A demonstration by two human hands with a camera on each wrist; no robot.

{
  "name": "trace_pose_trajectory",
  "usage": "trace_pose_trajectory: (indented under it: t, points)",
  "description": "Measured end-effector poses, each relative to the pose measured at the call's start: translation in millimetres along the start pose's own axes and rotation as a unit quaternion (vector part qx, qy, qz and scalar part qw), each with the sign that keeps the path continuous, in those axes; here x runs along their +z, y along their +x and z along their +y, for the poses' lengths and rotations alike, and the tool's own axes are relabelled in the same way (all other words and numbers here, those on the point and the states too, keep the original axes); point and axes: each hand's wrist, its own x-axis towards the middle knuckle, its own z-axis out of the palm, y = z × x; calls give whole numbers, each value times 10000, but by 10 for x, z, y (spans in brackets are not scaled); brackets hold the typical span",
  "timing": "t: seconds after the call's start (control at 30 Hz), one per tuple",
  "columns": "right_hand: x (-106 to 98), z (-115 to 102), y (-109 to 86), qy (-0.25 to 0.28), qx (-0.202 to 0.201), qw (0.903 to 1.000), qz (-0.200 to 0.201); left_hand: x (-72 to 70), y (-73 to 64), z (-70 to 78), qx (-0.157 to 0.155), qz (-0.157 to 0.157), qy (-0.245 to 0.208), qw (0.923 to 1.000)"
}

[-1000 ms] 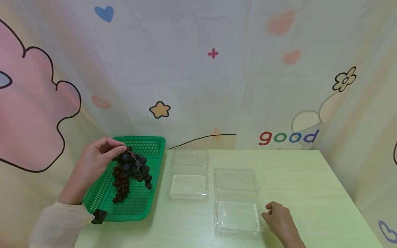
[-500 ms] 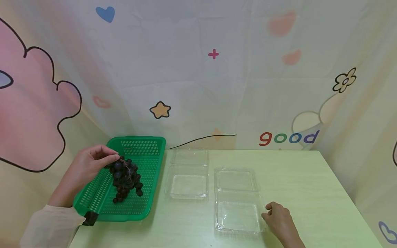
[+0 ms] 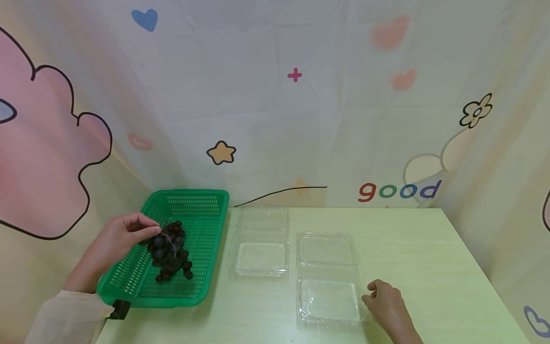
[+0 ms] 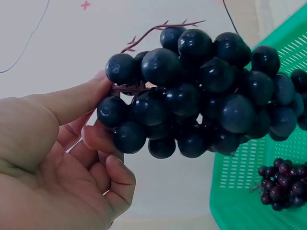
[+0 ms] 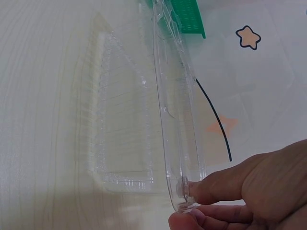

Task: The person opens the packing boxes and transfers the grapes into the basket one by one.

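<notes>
My left hand [image 3: 113, 241] pinches the stem of a bunch of dark, blue-black grapes [image 3: 165, 253] over the green basket [image 3: 221, 224]. In the left wrist view, the grapes [image 4: 192, 91] hang from thumb and fingertips, with a bare brown stem sticking out on top. A smaller bunch of dark red grapes [image 4: 285, 184] lies in the basket, mostly hidden behind the held one in the head view. At right, my right hand [image 3: 388, 306] holds the edge of an opened clear plastic clamshell box [image 3: 328, 298]; the right wrist view has thumb and fingers pinching its rim corner [image 5: 184, 194].
A second opened clear clamshell box [image 3: 259, 258] lies between the basket and the held box. All stand on a pale wooden table [image 3: 408, 248]. A printed curtain [image 3: 266, 105] hangs behind the table's back edge.
My left hand has moved left and down with the dark grapes, bringing them lower over the basket and in front of the red bunch. The right hand and both boxes have stayed put.
</notes>
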Motion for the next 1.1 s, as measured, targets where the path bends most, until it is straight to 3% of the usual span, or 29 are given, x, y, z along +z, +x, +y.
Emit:
trace_pose_trajectory:
  t: [0.27,0.63,1.1]
  points:
    - [-2,-24,-4,104,102,9999,-6,42,37,-141,-75,-616,197,9979]
    - [-6,-34,-7,108,135,9998,36,41,136,-288,17,-1520,270,9880]
    - [-18,-42,-10,101,175,9998,-1,109,381,-301,-8,-1694,791,9824]
